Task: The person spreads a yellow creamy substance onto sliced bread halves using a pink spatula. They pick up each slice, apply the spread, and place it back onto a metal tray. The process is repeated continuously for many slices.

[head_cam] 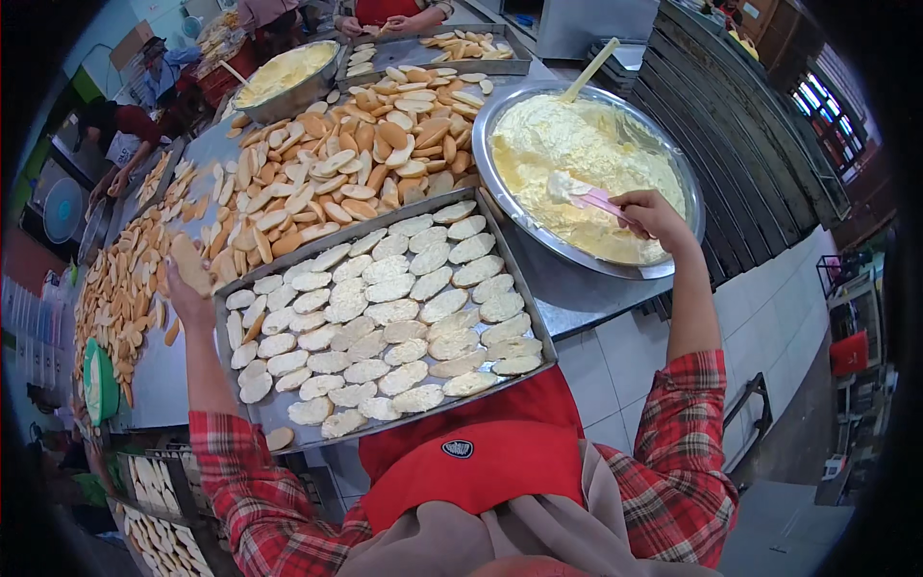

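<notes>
My right hand (652, 220) grips a pink spatula (606, 202) with pale cream on its tip, over a large metal bowl (490, 173) of yellowish cream (562, 144). In my left hand (189, 296) is an oval bread slice (190, 265), held up at the left edge of a metal baking tray (544, 328). Rows of oval slices spread with cream (393, 311) lie on that tray. Behind it is a big heap of oval bread slices (346, 155), some cut side up, others showing brown crust. A light-coloured handle (590, 70) stands in the bowl's far side.
A second bowl of cream (292, 76) and another tray (519, 65) stand at the table's far end, where a person's hands (393, 25) hold bread. A green bowl (101, 382) sits at left. Stacked trays (721, 144) rise at right. Another person (133, 148) works at upper left.
</notes>
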`<state>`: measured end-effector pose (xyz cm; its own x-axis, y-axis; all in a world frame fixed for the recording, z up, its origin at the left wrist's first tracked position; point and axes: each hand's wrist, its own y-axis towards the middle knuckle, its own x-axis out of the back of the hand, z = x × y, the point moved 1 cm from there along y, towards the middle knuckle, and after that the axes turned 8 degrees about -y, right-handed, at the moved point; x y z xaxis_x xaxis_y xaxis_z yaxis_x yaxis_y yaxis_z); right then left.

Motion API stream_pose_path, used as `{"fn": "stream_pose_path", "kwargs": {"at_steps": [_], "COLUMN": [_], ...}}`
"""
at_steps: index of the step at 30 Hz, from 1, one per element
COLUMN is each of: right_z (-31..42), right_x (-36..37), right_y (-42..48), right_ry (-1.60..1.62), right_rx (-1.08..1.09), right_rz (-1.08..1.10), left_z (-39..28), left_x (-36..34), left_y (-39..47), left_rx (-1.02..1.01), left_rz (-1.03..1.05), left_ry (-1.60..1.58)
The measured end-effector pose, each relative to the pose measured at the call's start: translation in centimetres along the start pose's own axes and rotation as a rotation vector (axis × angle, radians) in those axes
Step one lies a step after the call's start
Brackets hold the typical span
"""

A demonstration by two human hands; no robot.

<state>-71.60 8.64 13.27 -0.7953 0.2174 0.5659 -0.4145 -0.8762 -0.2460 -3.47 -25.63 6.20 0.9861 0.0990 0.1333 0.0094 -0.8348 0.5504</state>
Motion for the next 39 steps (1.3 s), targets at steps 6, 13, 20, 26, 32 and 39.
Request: {"fn": "stream_pose_path", "kwargs": {"at_steps": [6,13,20,26,32,39], "right_z": [2.0,7.8,10.6,11.2,9.2,10.2], "right_x": [-7.2,-19.2,-19.0,-18.3,-18.8,-21.5], "right_y": [-5.3,-9.4,-10.8,-11.9,-11.6,-10.6], "right_ry": [0.325,0.343,-0.303,-0.32,-0.229,-0.453], "right_rx": [0.215,0.972,1.287,1.263,1.222,1.235], "right_rz": [0.246,0.28,-0.158,-0.134,-0.288,-0.513], "left_z": [-15.2,-20.9,-20.4,-19.7,-19.4,-22.2], "left_x": [-11.7,-17.9,-16.3,-15.9,-16.2,-17.9], "left_y": [-13.0,-21.9,-23.2,-23.3,-23.2,-24.7], "left_rx": [0.604,0.907,0.905,0.873,0.916,0.919], "left_rz": [0.316,0.426,0.426,0.264,0.346,0.499], "left_ry": [-0.833,-1.318,-1.617,-1.537,-1.68,-1.421]}}
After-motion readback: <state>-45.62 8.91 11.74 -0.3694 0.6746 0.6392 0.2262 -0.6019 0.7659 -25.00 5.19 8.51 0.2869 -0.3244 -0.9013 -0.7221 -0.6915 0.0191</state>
